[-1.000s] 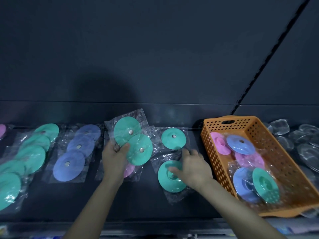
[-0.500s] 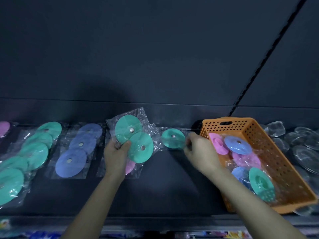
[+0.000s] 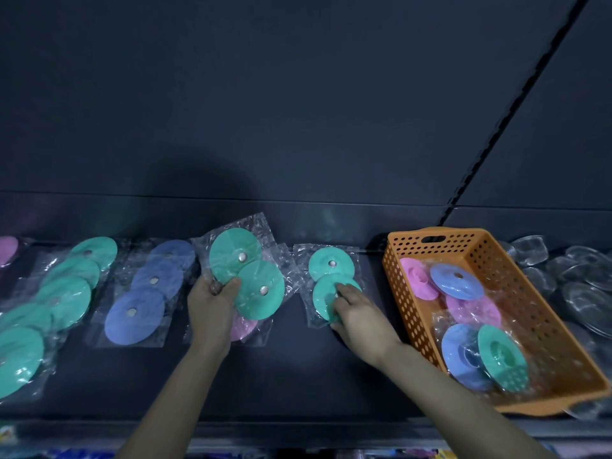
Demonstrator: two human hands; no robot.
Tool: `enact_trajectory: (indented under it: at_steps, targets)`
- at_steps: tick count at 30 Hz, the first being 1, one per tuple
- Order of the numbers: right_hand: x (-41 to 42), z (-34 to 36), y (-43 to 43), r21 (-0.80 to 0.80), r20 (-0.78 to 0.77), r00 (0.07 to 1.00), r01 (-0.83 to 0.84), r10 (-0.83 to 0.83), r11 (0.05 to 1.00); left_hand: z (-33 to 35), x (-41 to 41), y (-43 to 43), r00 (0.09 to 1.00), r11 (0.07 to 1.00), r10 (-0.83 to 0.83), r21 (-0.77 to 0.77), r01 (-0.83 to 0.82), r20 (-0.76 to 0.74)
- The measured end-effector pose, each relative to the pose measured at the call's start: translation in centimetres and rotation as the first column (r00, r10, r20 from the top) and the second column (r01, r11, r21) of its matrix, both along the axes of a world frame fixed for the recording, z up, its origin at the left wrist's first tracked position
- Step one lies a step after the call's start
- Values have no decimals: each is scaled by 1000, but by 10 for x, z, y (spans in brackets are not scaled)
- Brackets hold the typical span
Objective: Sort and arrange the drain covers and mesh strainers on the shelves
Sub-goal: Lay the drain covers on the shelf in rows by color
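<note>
Dark shelf (image 3: 298, 376) runs across the whole view, with its front edge nearest to the camera. Two bare forearms reach over this edge. The left hand (image 3: 212, 309) grips the left packet (image 3: 246, 273), a clear bag with two teal drain covers. Its thumb lies on top and its fingers are curled under the bag, which is tilted up from the shelf. A pink cover (image 3: 243, 326) in plastic lies just under this packet.

The right hand (image 3: 359, 314) is on the right packet (image 3: 331, 279), which also has two teal covers and lies flat on the shelf. The bent fingers touch the nearer disc, but I cannot tell if they pinch it or only press it.

At the right stands an orange basket (image 3: 407, 309), which holds pink, blue and teal covers in bags. At the left are a row of blue covers (image 3: 145, 303) and then a row of teal covers (image 3: 66, 293), each overlapping toward the back. Clear glassy pieces (image 3: 579, 286) lie beyond the basket. Behind all stands a plain dark wall (image 3: 298, 111).
</note>
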State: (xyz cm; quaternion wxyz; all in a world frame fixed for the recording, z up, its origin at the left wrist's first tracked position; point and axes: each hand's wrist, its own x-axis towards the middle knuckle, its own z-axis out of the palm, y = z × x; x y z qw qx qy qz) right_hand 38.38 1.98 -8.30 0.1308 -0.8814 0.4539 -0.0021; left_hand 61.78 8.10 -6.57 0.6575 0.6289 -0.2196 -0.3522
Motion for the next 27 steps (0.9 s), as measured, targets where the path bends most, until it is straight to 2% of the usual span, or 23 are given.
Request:
enact_trajectory:
  at_steps: [3,6,8,10,11,13,15,17,19,20,22,24,27]
  targets:
    - [4,-2,2,13,57,998,-18,17,1000,4,-4,-1,1000,1000,-3,-4,2,-8]
    - [2,4,4,64,248,968,23,-39,998,8,-9,-1,999,1000,-18,-25,17,-42]
    - [-3,11,5,95,410,896,143,-169,985,11,-15,0,992,997,-66,-57,60,-110]
    - [-10,19,4,129,554,777,273,-297,953,13,-24,1,981,988,-149,-66,141,-125]
    - [-13,22,5,194,604,707,317,-368,928,13,-30,0,975,980,-194,-59,189,-112]
    - [-15,27,10,388,653,569,316,-500,866,12,-44,0,945,951,-310,-38,308,-104]
    - [-13,26,15,501,666,474,286,-576,816,8,-58,2,884,890,-455,-7,457,-108]
    - [-12,21,20,508,634,458,361,-623,782,2,-69,5,848,850,-513,54,523,-132]
    - [-14,14,24,433,598,494,463,-631,773,-6,-75,5,855,843,-503,147,518,-130]
    - [-17,10,26,391,576,528,493,-624,778,-9,-76,3,861,838,-506,204,506,-59]
    - [-22,4,32,325,506,613,516,-607,792,-13,-76,2,812,823,-541,336,458,220]
    - [-26,-1,37,309,445,666,514,-599,800,-15,-75,3,663,830,-552,409,380,505]
    - [-27,-5,39,309,396,695,515,-601,799,-13,-76,8,460,833,-551,432,344,696]
